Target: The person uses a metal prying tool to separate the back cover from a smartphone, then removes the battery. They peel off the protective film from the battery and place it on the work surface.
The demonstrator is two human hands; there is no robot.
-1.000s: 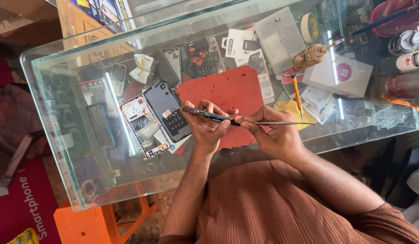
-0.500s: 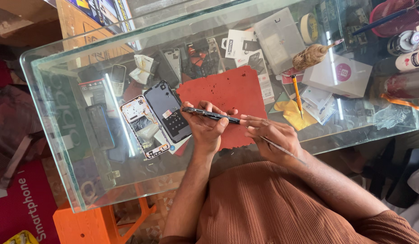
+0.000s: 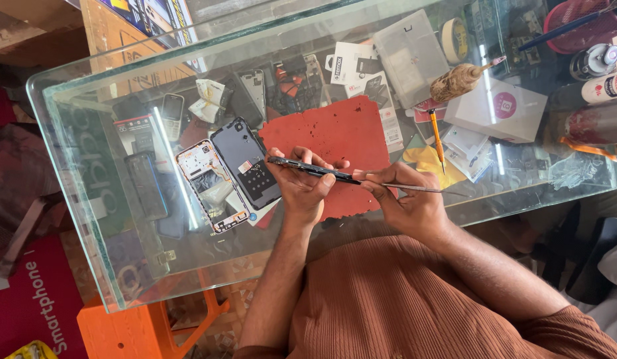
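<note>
My left hand (image 3: 302, 189) is closed around a thin dark phone part (image 3: 311, 169), most likely a screen or frame seen edge-on, though from this angle I can't be sure which. It sits pinched between thumb and fingers, held level just above the red mat (image 3: 335, 133). My right hand (image 3: 405, 206) is curled tight on a slim metal prying tool (image 3: 408, 188), gripped like a pen, with its tip meeting the near end of the part.

To do this well I'd judge the tip should ride flat along the seam, not dig in, with light, even pressure. The left hand should brace the piece close to where the tool works, so it doesn't flex. Small strokes seem safer than one long push.

Just left of my hand lie an opened phone body (image 3: 205, 186) with its insides showing and a dark back cover (image 3: 245, 163), the two touching. An orange-handled screwdriver (image 3: 436, 136) rests to the right of the mat, near a small white box (image 3: 498, 110) and a worn brush (image 3: 458, 80).

All this is on a glass counter (image 3: 89, 219), a display case with more phones and packets under the top. An orange stool (image 3: 149, 329) stands below its near edge, on a patterned floor
</note>
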